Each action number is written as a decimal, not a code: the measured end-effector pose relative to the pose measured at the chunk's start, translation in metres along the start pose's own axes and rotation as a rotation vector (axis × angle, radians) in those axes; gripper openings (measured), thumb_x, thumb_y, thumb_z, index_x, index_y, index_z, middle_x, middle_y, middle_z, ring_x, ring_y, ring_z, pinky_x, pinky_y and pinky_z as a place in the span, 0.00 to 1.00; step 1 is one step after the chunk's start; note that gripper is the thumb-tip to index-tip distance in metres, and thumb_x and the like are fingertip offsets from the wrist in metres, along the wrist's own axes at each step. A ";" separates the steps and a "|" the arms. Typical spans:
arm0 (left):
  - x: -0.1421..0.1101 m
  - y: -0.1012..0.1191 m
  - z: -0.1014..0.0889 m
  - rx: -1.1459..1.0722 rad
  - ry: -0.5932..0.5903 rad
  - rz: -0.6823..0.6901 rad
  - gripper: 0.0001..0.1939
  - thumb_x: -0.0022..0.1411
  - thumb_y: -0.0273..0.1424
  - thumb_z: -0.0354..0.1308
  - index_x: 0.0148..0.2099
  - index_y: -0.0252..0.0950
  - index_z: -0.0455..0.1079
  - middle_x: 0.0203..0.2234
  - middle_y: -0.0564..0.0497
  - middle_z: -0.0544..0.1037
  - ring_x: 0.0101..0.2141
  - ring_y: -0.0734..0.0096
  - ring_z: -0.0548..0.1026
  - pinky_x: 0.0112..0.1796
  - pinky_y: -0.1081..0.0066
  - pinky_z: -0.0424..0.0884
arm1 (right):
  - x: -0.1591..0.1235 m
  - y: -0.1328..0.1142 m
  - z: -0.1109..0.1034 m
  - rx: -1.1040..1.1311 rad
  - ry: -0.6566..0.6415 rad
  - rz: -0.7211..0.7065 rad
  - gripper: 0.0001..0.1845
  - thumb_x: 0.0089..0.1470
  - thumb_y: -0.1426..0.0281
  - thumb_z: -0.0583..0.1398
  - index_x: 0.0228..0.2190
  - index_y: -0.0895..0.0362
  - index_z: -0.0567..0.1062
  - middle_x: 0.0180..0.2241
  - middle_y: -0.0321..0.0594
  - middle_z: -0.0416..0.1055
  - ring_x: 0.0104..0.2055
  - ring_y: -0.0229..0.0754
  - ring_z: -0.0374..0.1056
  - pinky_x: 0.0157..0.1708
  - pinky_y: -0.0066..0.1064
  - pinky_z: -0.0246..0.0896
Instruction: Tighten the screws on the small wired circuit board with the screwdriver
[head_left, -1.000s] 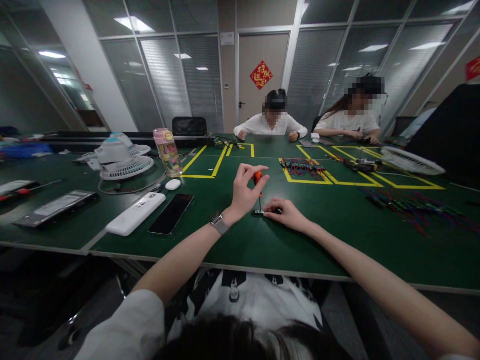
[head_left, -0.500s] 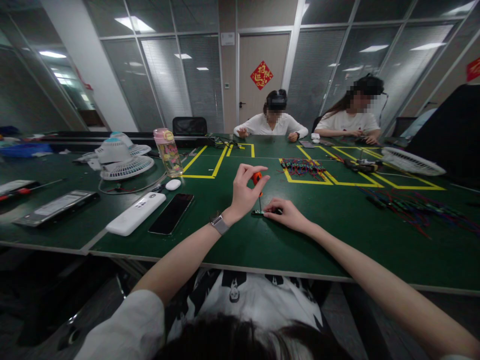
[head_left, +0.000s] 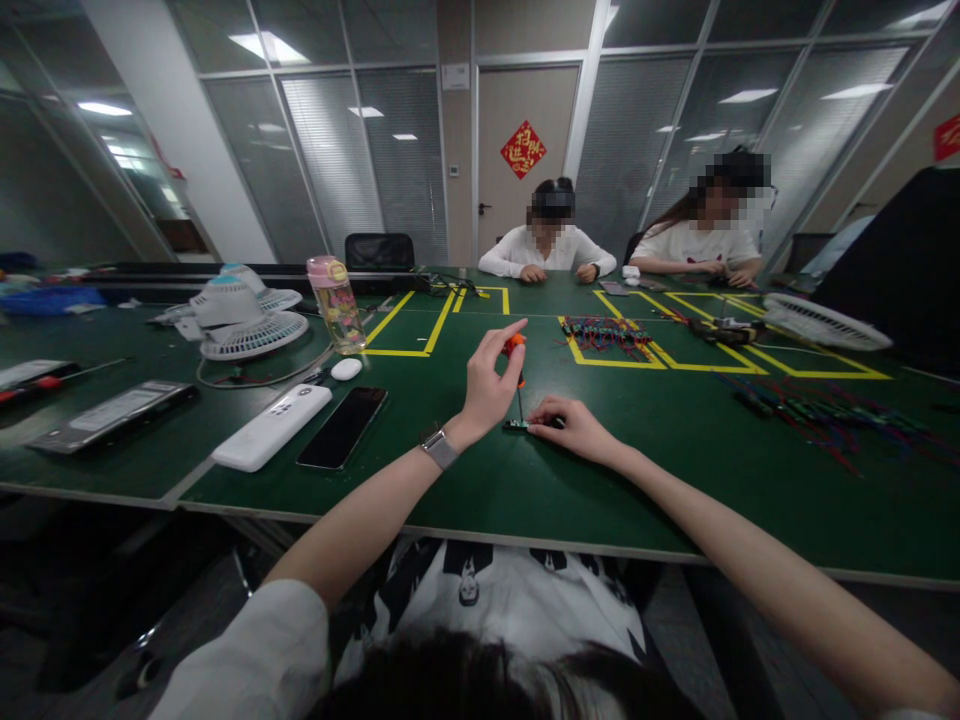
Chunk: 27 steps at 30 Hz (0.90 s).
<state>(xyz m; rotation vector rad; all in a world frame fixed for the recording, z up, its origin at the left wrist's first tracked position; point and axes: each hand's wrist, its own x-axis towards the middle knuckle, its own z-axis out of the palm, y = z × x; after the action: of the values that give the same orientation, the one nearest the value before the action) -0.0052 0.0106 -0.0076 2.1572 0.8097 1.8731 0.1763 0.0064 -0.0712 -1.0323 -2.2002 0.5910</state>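
My left hand (head_left: 489,378) is closed around the orange handle of a screwdriver (head_left: 517,345), with part of the handle hidden by the fingers. The thin shaft stands nearly upright, its tip down at a small green circuit board (head_left: 516,425) on the table. My right hand (head_left: 570,428) rests on the table and pinches the right end of that board, so that end is covered. A watch with a light band (head_left: 439,447) is on my left wrist.
Left of my arms lie a black phone (head_left: 343,428), a white power bank (head_left: 272,427) and a bottle (head_left: 336,305). White fans (head_left: 255,335) stand beyond. Wired boards (head_left: 606,338) lie in yellow-taped areas, more boards (head_left: 817,408) at right. Two people (head_left: 551,240) sit opposite.
My left thumb and fingers have drawn closer together around the screwdriver handle. The right hand and the board stay in place. A person opposite has lowered a hand to the table.
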 end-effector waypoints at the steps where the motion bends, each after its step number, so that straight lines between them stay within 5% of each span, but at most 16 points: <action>1: 0.000 0.001 0.000 0.018 0.009 0.015 0.14 0.68 0.34 0.51 0.53 0.38 0.68 0.37 0.49 0.73 0.37 0.72 0.71 0.41 0.70 0.68 | 0.000 0.000 0.000 0.002 0.003 -0.001 0.09 0.53 0.66 0.62 0.32 0.59 0.80 0.30 0.40 0.70 0.31 0.40 0.67 0.33 0.32 0.63; 5: 0.001 0.004 -0.001 0.056 0.013 0.038 0.11 0.65 0.34 0.56 0.49 0.39 0.71 0.35 0.50 0.70 0.36 0.71 0.69 0.41 0.70 0.68 | 0.000 -0.002 0.000 0.003 0.007 0.000 0.09 0.54 0.66 0.62 0.32 0.58 0.80 0.30 0.40 0.70 0.31 0.39 0.67 0.33 0.31 0.63; 13: 0.001 0.002 -0.002 -0.069 -0.056 -0.002 0.18 0.71 0.31 0.41 0.58 0.41 0.64 0.47 0.47 0.73 0.47 0.69 0.71 0.48 0.66 0.67 | 0.000 0.000 -0.001 0.009 0.004 0.005 0.09 0.53 0.65 0.62 0.32 0.58 0.80 0.30 0.40 0.71 0.31 0.40 0.67 0.34 0.32 0.63; 22: 0.002 0.004 -0.001 0.039 0.020 0.015 0.10 0.64 0.34 0.57 0.47 0.39 0.71 0.34 0.51 0.69 0.35 0.73 0.69 0.39 0.71 0.68 | 0.000 -0.002 -0.001 0.013 0.003 0.010 0.09 0.53 0.65 0.62 0.32 0.57 0.80 0.31 0.40 0.71 0.31 0.40 0.67 0.34 0.32 0.64; 27: 0.001 0.004 -0.002 0.023 0.003 0.000 0.13 0.69 0.35 0.49 0.50 0.40 0.71 0.37 0.49 0.69 0.38 0.71 0.70 0.42 0.70 0.68 | 0.001 -0.001 0.000 -0.005 0.007 0.009 0.08 0.53 0.66 0.62 0.32 0.57 0.80 0.30 0.40 0.71 0.31 0.39 0.67 0.33 0.32 0.63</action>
<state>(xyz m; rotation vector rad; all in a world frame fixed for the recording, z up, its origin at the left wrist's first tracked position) -0.0059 0.0073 -0.0046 2.1693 0.8357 1.8762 0.1758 0.0064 -0.0705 -1.0463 -2.1936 0.5852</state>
